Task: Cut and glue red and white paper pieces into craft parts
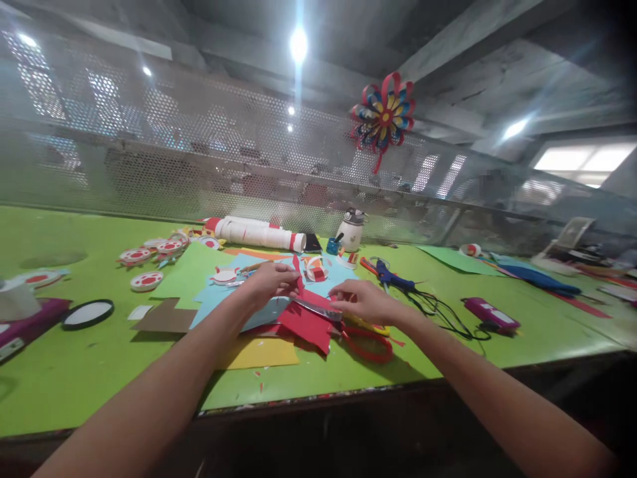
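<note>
My left hand (273, 281) is closed, its fingertips pinching a narrow red paper strip (299, 271) over the pile of coloured sheets. To the right, my right hand (362, 302) has its fingers curled together close to the red paper; what is between them is too small to make out. Below both hands lies a larger red paper sheet (309, 328). Scissors (369, 346) with orange handles rest across it, their blades pointing left and the handles just under my right hand. A white paper ring (316, 269) with red patches stands just behind the hands.
Light blue paper (269, 313), green paper (185, 272) and yellow paper (269, 353) lie around. White rolled tubes (256, 234) and a white bottle (352, 229) stand behind. A blue glue gun (393, 275) with a cable lies right. Red-and-white discs (146, 281) sit left.
</note>
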Motion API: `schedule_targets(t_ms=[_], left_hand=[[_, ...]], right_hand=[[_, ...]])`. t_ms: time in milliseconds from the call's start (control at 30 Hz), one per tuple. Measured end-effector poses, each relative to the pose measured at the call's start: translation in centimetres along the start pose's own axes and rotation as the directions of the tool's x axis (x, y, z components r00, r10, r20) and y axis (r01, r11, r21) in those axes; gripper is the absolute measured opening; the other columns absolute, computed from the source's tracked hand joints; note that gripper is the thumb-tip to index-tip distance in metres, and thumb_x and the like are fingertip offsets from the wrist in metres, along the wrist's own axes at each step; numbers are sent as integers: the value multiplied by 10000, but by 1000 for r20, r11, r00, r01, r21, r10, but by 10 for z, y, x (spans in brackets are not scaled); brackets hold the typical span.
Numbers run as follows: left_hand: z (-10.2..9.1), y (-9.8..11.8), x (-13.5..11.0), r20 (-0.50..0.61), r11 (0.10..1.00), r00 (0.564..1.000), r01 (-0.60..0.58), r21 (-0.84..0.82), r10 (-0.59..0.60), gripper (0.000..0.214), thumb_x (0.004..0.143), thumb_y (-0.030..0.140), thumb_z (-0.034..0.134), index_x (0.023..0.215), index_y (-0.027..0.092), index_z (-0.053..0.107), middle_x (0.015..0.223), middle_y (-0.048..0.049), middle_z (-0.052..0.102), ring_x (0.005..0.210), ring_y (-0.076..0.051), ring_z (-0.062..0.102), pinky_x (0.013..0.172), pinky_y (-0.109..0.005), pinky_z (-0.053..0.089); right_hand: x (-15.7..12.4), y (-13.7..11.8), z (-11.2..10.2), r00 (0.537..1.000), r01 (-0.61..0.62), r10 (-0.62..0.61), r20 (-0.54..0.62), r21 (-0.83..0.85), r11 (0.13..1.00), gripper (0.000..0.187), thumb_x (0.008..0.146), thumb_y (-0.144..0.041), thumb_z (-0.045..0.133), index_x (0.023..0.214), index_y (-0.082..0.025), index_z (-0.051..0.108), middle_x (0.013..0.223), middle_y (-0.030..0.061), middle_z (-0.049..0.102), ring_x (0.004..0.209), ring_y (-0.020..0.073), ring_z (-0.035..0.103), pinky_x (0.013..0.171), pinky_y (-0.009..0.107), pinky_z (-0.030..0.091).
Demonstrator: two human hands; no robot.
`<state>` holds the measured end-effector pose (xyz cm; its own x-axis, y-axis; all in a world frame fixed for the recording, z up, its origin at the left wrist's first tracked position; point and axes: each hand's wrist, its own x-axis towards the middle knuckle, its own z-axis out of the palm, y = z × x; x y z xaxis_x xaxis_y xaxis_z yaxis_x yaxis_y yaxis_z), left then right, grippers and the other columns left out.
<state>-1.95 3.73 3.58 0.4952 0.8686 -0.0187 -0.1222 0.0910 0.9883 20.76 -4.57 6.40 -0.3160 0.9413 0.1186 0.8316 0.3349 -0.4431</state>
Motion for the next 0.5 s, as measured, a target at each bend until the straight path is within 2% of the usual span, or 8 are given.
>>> schedule_targets(t_ms=[100,167,333,500], left_hand=[[0,-3,0,11,1000,1000,-14,18,14,233,653,275,798,661,124,621,606,-26,657,564,-107,614,600,-226,502],[1,-4,0,33,999,999,-11,34,10,237,655,296,792,678,128,627,607,-20,650,559,-107,604,584,-224,490],[5,-3,-3,117,996,993,12,86,-22,241,662,323,779,720,131,647,640,-22,646,560,-118,593,579,-250,488],[8,-4,-6,176,991,984,0,131,-24,201,707,318,744,695,140,650,653,-2,609,577,-103,554,606,-247,477]], right_hand=[[27,-3,8,998,7,9,-66,238,971,350,862,-437,564,918,-127,717,791,53,664,736,179,585,696,305,459],[42,-4,14,996,3,33,-81,402,916,398,857,-498,553,863,-128,699,754,42,651,694,156,582,650,286,479],[58,-6,30,997,-43,75,-14,708,705,467,697,-602,693,762,-140,672,673,25,631,635,134,583,575,261,494],[56,-3,41,993,-56,117,-4,862,504,457,617,-569,775,711,-141,646,659,5,614,599,102,556,560,233,459]])
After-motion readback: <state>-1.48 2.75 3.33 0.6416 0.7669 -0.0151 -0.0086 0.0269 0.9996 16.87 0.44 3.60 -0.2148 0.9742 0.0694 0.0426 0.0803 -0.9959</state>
